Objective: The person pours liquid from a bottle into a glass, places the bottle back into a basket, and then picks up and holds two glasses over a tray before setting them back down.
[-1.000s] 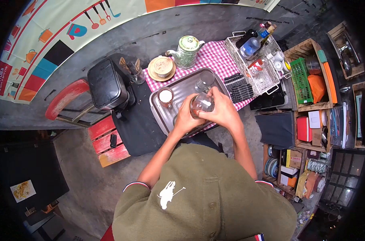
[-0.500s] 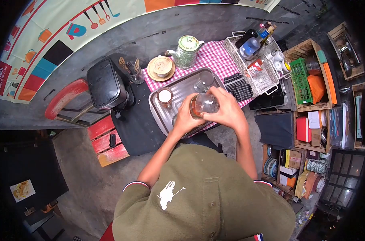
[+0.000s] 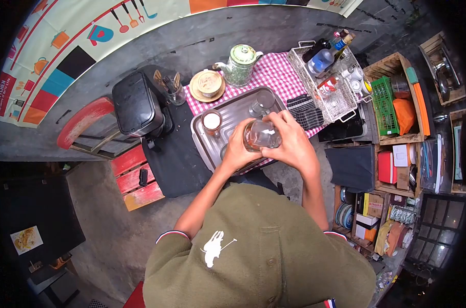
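Between my two hands is a clear glass (image 3: 265, 134), tilted over the tray, with a reddish-brown tint at its left end. My left hand (image 3: 236, 150) wraps round that end. My right hand (image 3: 293, 142) grips the other side, thumb along the lower edge and fingers over the top. Beneath them lies a grey metal tray (image 3: 205, 141). On it, left of my hands, stands a brown-rimmed glass (image 3: 211, 122) filled with something white. A clear glass mug (image 3: 264, 100) stands farther back. My left hand partly hides another glass rim.
Behind the tray are a green teapot (image 3: 242, 66) and a lidded bowl on a saucer (image 3: 208, 86). A utensil glass (image 3: 177, 95) and a black appliance (image 3: 136, 108) stand left. On the right sits a wire rack (image 3: 341, 97) with bottles, beside wooden crates (image 3: 397, 136).
Both hands keep hold of the glass and stay almost in place, the right fingers shifting slightly. The whole view has moved a few pixels.
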Demonstrator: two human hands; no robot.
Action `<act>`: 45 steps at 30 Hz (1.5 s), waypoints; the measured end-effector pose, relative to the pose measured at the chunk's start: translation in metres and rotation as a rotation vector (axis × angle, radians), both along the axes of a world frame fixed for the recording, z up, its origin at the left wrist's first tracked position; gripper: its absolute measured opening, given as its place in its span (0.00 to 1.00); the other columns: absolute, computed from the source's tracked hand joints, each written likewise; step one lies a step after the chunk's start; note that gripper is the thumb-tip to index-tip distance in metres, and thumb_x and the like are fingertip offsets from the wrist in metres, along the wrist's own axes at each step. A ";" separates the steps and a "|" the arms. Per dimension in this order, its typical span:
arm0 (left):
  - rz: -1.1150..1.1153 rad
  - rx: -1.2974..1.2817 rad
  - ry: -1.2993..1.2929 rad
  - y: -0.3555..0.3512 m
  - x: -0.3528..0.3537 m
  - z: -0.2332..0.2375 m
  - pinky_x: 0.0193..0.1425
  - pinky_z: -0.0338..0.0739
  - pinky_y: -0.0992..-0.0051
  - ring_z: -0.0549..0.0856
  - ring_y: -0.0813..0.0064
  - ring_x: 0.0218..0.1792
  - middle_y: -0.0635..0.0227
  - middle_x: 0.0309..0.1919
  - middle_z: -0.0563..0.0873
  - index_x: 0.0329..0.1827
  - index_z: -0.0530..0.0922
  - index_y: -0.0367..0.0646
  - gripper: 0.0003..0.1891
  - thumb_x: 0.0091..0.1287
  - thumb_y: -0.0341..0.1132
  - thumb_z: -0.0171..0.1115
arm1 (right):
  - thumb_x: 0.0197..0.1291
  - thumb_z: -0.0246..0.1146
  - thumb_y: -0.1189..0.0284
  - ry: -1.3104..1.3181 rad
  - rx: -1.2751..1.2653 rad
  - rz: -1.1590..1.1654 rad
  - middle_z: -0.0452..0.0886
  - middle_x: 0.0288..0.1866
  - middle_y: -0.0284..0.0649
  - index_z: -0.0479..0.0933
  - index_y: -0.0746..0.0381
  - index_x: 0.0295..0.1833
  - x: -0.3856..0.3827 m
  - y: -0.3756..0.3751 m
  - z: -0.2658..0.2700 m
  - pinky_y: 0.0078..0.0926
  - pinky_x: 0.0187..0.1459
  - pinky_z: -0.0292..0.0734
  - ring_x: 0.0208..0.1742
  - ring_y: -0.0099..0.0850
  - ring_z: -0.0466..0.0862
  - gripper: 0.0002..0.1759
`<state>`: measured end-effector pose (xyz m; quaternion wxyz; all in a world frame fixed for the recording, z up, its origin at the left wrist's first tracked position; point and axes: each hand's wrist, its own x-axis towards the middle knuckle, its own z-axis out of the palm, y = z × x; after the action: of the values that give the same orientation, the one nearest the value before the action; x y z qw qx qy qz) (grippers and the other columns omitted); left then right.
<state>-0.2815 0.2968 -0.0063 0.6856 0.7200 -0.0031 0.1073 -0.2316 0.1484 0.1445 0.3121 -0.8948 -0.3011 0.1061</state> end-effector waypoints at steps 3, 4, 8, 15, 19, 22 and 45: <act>-0.002 -0.014 0.009 0.000 -0.001 -0.001 0.64 0.77 0.61 0.82 0.56 0.59 0.53 0.57 0.81 0.66 0.70 0.40 0.45 0.40 0.35 0.82 | 0.39 0.76 0.69 -0.018 0.033 0.016 0.75 0.48 0.50 0.73 0.62 0.56 0.000 0.000 -0.001 0.47 0.50 0.79 0.49 0.53 0.82 0.35; -0.006 -0.019 0.019 0.000 0.000 0.000 0.64 0.77 0.61 0.82 0.56 0.59 0.53 0.57 0.81 0.66 0.70 0.40 0.45 0.40 0.35 0.82 | 0.39 0.76 0.68 -0.033 0.042 0.025 0.75 0.48 0.50 0.73 0.63 0.56 0.001 -0.001 -0.003 0.47 0.50 0.78 0.49 0.53 0.82 0.35; -0.003 -0.032 0.011 0.000 -0.001 0.002 0.65 0.77 0.62 0.83 0.57 0.59 0.54 0.57 0.82 0.66 0.70 0.40 0.45 0.40 0.34 0.82 | 0.40 0.75 0.66 -0.036 0.114 0.050 0.78 0.47 0.52 0.72 0.66 0.55 0.008 -0.007 -0.008 0.46 0.52 0.77 0.51 0.54 0.81 0.34; -0.035 -0.012 -0.012 -0.001 -0.002 0.007 0.67 0.76 0.63 0.82 0.58 0.61 0.55 0.57 0.83 0.67 0.69 0.41 0.44 0.41 0.32 0.79 | 0.40 0.77 0.64 0.062 0.215 -0.076 0.80 0.50 0.51 0.69 0.66 0.56 0.007 -0.022 -0.014 0.39 0.56 0.76 0.55 0.47 0.83 0.38; -0.048 0.005 -0.022 -0.003 0.000 -0.002 0.67 0.75 0.65 0.82 0.61 0.61 0.56 0.58 0.82 0.68 0.68 0.41 0.46 0.40 0.30 0.78 | 0.39 0.78 0.68 0.262 0.357 -0.185 0.81 0.51 0.46 0.68 0.65 0.58 0.001 -0.027 -0.019 0.34 0.57 0.77 0.54 0.35 0.84 0.39; -0.030 -0.049 0.007 -0.007 -0.001 0.004 0.67 0.75 0.67 0.81 0.64 0.61 0.57 0.59 0.81 0.69 0.64 0.41 0.47 0.41 0.30 0.79 | 0.41 0.78 0.71 0.317 0.535 -0.235 0.80 0.52 0.44 0.66 0.65 0.59 0.002 -0.033 -0.032 0.31 0.57 0.77 0.54 0.30 0.84 0.39; 0.144 0.009 -0.040 0.027 0.078 -0.041 0.65 0.75 0.66 0.81 0.63 0.59 0.54 0.58 0.79 0.64 0.64 0.39 0.44 0.46 0.36 0.83 | 0.49 0.77 0.72 0.361 0.896 -0.369 0.75 0.55 0.42 0.62 0.64 0.62 0.000 -0.062 -0.073 0.30 0.55 0.79 0.54 0.31 0.81 0.39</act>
<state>-0.2035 0.3241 -0.0472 0.6726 0.7193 0.0346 0.1705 -0.2314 0.0867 0.0716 0.7253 -0.6789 -0.0957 0.0626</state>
